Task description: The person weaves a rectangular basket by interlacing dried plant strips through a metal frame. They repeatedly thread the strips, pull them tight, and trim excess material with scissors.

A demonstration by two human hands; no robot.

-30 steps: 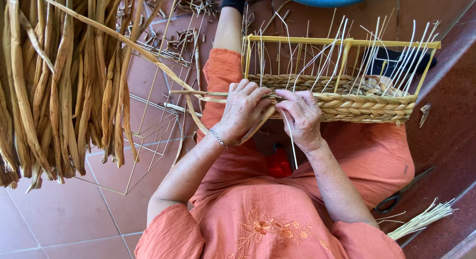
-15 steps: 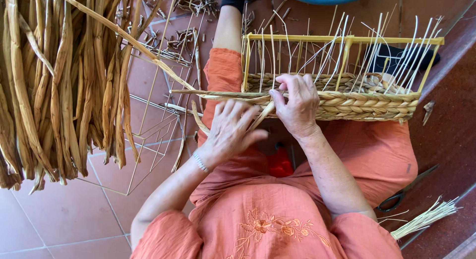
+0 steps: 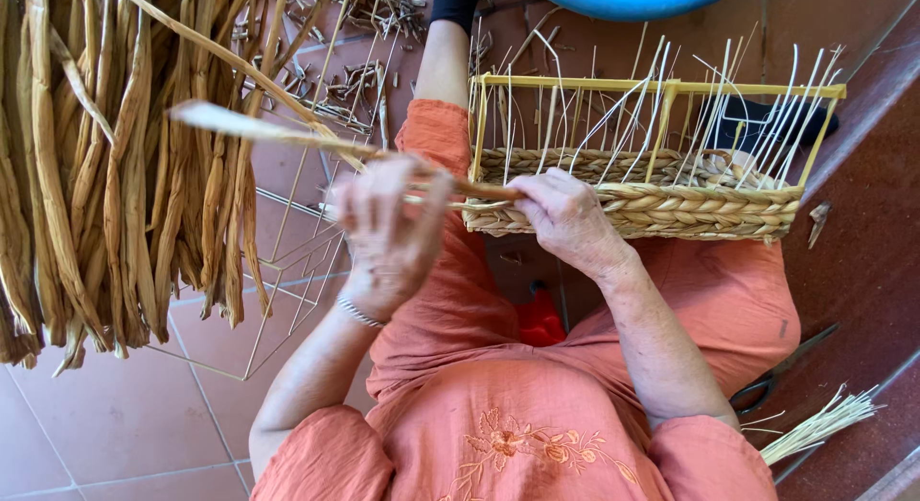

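A big bundle of dried leaves (image 3: 105,165) hangs at the left, close enough to draw from. The basket (image 3: 637,199) rests on the person's lap, its near end toward the body, so the woven rim lies right under the hands. Thin pale stakes (image 3: 671,108) stand up inside its yellow wire frame (image 3: 661,84), which keeps them upright for weaving. A spare wire frame (image 3: 287,271) lies on the tiled floor (image 3: 115,424). One long leaf strip (image 3: 278,132) runs from the basket's near corner out to the left. The left hand (image 3: 388,237), blurred, has fingers loosely curled about the strip, drawing it taut. The right hand (image 3: 570,218) is closed, pinching the strip against the basket's corner. Scissors (image 3: 776,376) lie at the right.
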